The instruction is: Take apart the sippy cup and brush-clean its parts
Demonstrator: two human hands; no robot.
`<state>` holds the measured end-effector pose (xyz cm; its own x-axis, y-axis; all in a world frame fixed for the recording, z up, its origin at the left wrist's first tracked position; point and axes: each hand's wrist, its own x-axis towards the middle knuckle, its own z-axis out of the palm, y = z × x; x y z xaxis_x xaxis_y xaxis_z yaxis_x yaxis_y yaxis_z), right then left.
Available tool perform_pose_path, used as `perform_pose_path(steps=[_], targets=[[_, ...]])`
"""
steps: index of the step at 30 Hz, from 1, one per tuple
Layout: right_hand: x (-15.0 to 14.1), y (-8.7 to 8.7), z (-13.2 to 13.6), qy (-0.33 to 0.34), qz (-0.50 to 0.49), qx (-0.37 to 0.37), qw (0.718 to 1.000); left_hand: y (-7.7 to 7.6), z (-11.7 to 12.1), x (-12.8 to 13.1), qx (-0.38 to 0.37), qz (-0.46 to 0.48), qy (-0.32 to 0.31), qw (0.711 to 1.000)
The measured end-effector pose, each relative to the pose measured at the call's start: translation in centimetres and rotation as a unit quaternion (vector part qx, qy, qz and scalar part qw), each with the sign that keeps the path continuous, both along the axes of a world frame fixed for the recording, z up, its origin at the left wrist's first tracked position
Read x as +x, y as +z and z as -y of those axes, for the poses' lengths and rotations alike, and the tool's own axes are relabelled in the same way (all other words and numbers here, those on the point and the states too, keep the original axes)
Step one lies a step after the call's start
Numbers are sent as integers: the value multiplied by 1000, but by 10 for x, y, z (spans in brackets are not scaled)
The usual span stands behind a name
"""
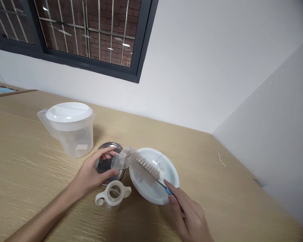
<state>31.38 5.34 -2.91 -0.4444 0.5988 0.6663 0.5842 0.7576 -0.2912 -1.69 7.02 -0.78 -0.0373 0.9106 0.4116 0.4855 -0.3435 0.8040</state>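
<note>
My left hand (94, 173) is closed around a small clear plastic cup (119, 162), held on its side above a round metal dish (108, 163). My right hand (185, 213) pinches the blue handle of a white bottle brush (146, 166). The brush tip sits at the cup's mouth, and its bristles lie over a white plastic bowl (154, 174). A white two-handled ring collar (113, 194) lies on the table just in front of my left hand.
A clear plastic jug with a white lid (70, 129) stands at the back left on the wooden table (27, 161). A thin pale stick (221, 160) lies at the right near the wall. White walls close the table's far and right sides.
</note>
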Motion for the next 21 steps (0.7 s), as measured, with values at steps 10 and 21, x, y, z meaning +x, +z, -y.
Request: perform_pose_path(steps=[10, 21], targets=[[0, 0, -2, -28, -23, 13, 999, -3, 1, -2, 16, 14, 2, 1000], [-2, 3, 1, -6, 8, 10, 1000, -10, 1, 1, 17, 104, -38, 994]])
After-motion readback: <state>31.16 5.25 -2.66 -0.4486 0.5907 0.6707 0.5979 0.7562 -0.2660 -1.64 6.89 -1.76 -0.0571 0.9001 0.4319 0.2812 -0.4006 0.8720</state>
